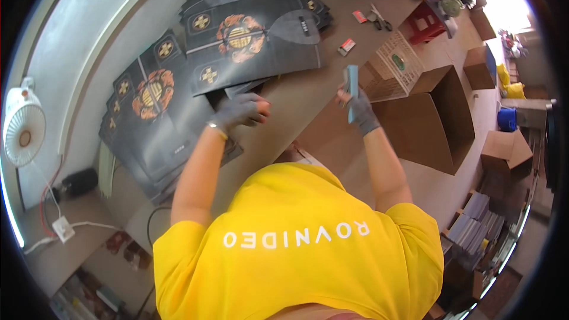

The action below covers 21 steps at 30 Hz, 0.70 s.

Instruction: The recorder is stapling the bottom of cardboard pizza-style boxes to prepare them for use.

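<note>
Our left hand (pixel 240 112), in a grey glove, has its fingers curled partway in; blur keeps us from telling whether it grips anything. Our right hand (pixel 363 112), gloved alike, is closed around a slim light blue tool (pixel 353 77) that points up and away from us.

Just beyond the left hand runs the near edge of a fanned stack of black printed sheets (pixel 237 35). A second stack (pixel 151 98) spreads to that hand's left, its edges stepped, and reaches back under our left forearm. We cannot tell whether the glove touches the sheets.

Between the hands lies a strip of open tabletop (pixel 299 98), continuing past the right hand to a small red-and-white box (pixel 347 46), a red packet (pixel 359 16) and scissors (pixel 379 21). The table's edge slants from near the right hand back toward our body, so that hand has open space below it. To its right, that room ends at a mesh crate (pixel 384 80) and an open cardboard box (pixel 409 124).
</note>
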### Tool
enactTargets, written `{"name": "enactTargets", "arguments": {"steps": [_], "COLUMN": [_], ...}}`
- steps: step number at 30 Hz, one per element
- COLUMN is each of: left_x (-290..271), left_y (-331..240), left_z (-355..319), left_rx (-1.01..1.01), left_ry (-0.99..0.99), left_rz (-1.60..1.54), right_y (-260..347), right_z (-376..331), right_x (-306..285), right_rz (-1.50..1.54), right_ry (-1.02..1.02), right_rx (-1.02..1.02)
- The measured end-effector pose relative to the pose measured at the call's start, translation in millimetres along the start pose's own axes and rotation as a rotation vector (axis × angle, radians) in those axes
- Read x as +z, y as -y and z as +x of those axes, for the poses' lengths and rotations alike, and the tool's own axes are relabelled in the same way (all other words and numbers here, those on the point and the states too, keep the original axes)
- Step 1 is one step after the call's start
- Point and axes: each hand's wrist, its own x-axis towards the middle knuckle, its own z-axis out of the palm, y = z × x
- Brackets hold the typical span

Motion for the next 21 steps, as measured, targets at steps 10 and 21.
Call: {"name": "enactTargets", "arguments": {"steps": [10, 21], "left_x": [72, 54], "left_y": [59, 78], "left_z": [80, 73], "left_rx": [0.096, 0.131], "left_ry": [-0.085, -0.198], "left_rz": [-0.289, -0.602], "right_y": [25, 9], "right_z": [54, -70], "right_x": [30, 52], "right_rz": [0.048, -0.122], "right_ry": [0.192, 0.404], "right_rx": [0.223, 0.324]}}
